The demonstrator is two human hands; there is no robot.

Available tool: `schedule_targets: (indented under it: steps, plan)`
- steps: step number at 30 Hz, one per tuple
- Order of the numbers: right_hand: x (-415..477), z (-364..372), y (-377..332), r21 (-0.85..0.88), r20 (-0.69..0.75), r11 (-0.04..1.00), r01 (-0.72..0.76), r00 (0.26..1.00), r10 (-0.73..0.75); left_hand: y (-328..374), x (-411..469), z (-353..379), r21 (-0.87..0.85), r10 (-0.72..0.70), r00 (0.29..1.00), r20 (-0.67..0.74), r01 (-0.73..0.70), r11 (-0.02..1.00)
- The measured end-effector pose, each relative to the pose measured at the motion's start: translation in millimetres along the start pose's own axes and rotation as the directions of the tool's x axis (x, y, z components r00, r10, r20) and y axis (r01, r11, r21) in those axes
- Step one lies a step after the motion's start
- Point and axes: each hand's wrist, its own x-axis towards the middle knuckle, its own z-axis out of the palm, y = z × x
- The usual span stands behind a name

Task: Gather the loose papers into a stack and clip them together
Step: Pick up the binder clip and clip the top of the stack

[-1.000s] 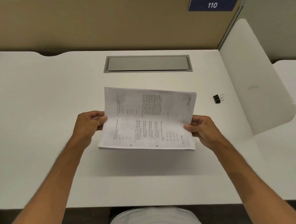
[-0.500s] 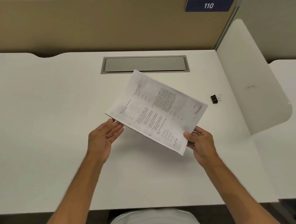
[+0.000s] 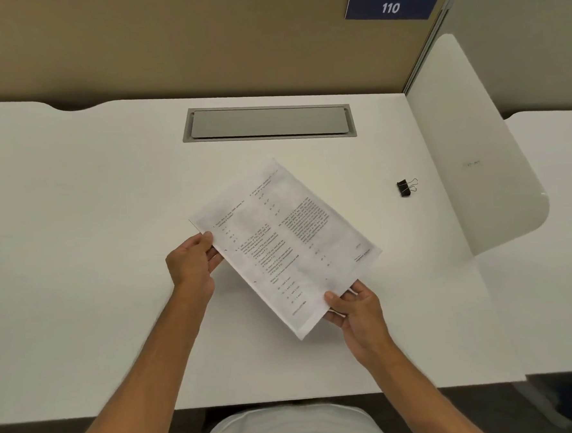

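Observation:
A stack of printed white papers is held slanted above the white desk, its long axis running from upper left to lower right. My left hand grips the stack's left edge with the thumb on top. At the lower right corner my right hand pinches the stack, thumb on the page and fingers beneath. A small black binder clip with silver handles lies on the desk to the right, apart from both hands.
A grey cable-tray lid is set into the desk at the back centre. A tan partition with a blue "110" sign rises behind. A white rounded divider panel stands at the right edge.
The stack has turned clockwise from nearly level to a steep slant. My left hand let go of it for a moment and now grips its left edge again; my right hand kept its hold.

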Motion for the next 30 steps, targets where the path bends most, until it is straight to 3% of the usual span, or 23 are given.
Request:
schedule_targets:
  steps: [6,11,16,30]
  plan:
    - [-6,-9,5,0.022,0.071,0.996,-0.083,0.994,0.081,-1,24,9,0.220,0.110,0.994,-0.009,-0.106,0.970]
    - [3,-23,3,0.052,-0.072,0.996,-0.066,0.995,0.069,1,37,22,0.317,0.113,0.993,0.038,-0.119,0.941]
    - [26,-42,-10,-0.126,-0.288,0.992,-0.015,0.957,-0.022,4,46,35,0.404,0.130,0.988,0.079,-0.151,0.902]
    - [103,-76,-71,-0.439,-0.307,0.887,0.140,0.905,-0.295,5,57,74,0.523,0.151,0.972,0.182,-0.225,0.822]
